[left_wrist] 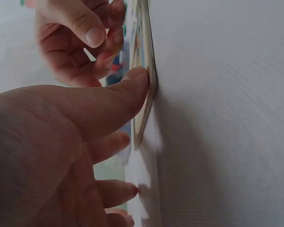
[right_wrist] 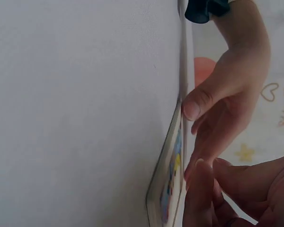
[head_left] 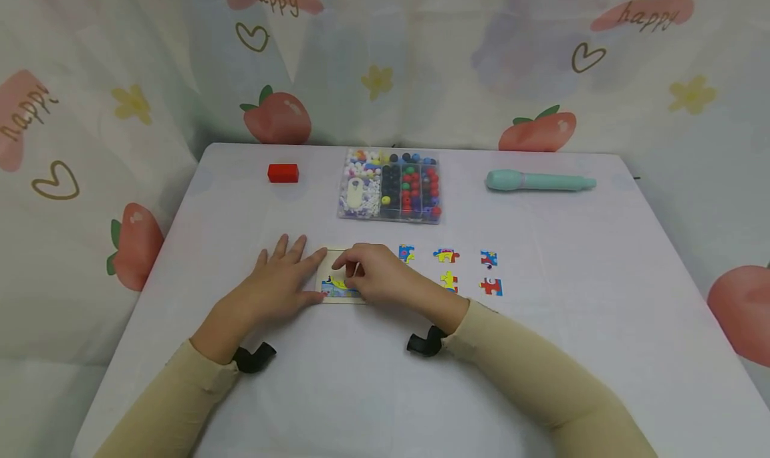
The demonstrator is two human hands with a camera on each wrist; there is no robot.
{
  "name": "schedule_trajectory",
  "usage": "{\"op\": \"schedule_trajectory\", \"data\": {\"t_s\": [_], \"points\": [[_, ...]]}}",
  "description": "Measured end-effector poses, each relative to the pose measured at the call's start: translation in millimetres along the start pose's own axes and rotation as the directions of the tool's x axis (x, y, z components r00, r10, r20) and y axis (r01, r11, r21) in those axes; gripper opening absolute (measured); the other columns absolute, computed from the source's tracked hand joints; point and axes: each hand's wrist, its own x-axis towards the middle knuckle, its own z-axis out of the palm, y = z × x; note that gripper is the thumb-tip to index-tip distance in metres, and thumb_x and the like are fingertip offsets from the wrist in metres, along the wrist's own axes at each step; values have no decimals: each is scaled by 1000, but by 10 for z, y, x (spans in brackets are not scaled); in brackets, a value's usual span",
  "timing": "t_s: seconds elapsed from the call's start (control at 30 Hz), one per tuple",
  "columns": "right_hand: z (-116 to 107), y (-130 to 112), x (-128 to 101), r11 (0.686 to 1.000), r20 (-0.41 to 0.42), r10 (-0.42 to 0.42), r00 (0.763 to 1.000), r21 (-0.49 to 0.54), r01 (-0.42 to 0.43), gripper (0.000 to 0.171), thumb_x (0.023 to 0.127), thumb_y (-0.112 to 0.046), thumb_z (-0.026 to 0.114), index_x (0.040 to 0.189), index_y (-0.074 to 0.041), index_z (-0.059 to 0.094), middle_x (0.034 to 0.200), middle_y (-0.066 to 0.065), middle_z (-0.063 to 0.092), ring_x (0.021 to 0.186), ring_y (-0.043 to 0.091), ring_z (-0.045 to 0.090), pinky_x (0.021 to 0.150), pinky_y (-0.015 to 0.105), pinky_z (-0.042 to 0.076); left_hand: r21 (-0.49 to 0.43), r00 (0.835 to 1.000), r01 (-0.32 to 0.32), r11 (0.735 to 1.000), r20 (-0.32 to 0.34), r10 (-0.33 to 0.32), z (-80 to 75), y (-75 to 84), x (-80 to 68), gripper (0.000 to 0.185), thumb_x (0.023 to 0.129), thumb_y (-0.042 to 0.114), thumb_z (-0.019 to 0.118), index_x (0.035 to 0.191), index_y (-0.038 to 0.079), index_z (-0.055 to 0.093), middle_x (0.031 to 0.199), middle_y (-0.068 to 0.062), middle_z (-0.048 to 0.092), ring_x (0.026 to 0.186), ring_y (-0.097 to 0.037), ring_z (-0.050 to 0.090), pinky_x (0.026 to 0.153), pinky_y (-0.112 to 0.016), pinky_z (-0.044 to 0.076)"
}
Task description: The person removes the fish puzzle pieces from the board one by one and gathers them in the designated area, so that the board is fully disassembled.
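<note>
A small wooden jigsaw board point(head_left: 327, 263) lies flat on the table, with yellow and blue picture pieces in its lower part. My left hand point(head_left: 273, 285) is spread at the board's left end, thumb and index fingertip touching its edge; the thumb point(left_wrist: 132, 82) shows against the rim in the left wrist view. Over the board hovers my right hand point(head_left: 380, 272), its fingers loosely bent and a gap between thumb and index; no piece shows between them. It covers the board's right part. Loose jigsaw pieces point(head_left: 446, 255) in blue, yellow and red lie to the right.
Behind the board sits a clear divided box point(head_left: 390, 187) of coloured beads. A red block point(head_left: 283, 173) is at the back left, and a mint-green pen-like stick point(head_left: 538, 181) at the back right. A printed curtain point(head_left: 409, 57) hangs behind the white table point(head_left: 337, 391).
</note>
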Motion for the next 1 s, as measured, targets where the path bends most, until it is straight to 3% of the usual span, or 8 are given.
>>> {"op": "schedule_trajectory", "data": {"t_s": [0.2, 0.53, 0.77, 1.0], "points": [[105, -9, 130, 997, 34, 4, 999, 72, -6, 32, 90, -1, 68, 120, -11, 72, 82, -2, 64, 64, 9, 57, 64, 23, 49, -8, 1000, 9, 1000, 8, -9, 25, -55, 23, 83, 91, 55, 71, 161, 32, 33, 172, -19, 15, 157, -54, 6, 117, -80, 13], [154, -20, 176, 996, 88, 84, 993, 20, -86, 34, 90, -12, 77, 123, -13, 74, 78, -5, 66, 72, 10, 57, 70, 25, 46, 1, 1000, 23, 1000, -21, -23, 38, -13, 19, 83, 89, 54, 74, 160, 32, 36, 171, -18, 18, 157, -53, 10, 117, -79, 16], [169, -42, 168, 997, 75, 78, 994, -1, -78, 20, 89, -14, 78, 109, -18, 80, 79, -6, 67, 78, 10, 57, 71, 24, 46, 2, 999, 34, 999, -9, -34, 6, 13, 39, 84, 88, 53, 75, 159, 30, 36, 170, -20, 20, 156, -54, 12, 117, -79, 18], [207, -70, 168, 998, 59, 61, 996, -25, -60, 20, 89, -17, 78, 108, -16, 80, 84, -6, 67, 81, 12, 57, 73, 26, 48, 1, 999, 37, 999, -2, -37, -6, 20, 51, 85, 87, 52, 77, 159, 29, 38, 169, -22, 22, 155, -56, 14, 116, -79, 20]]}}
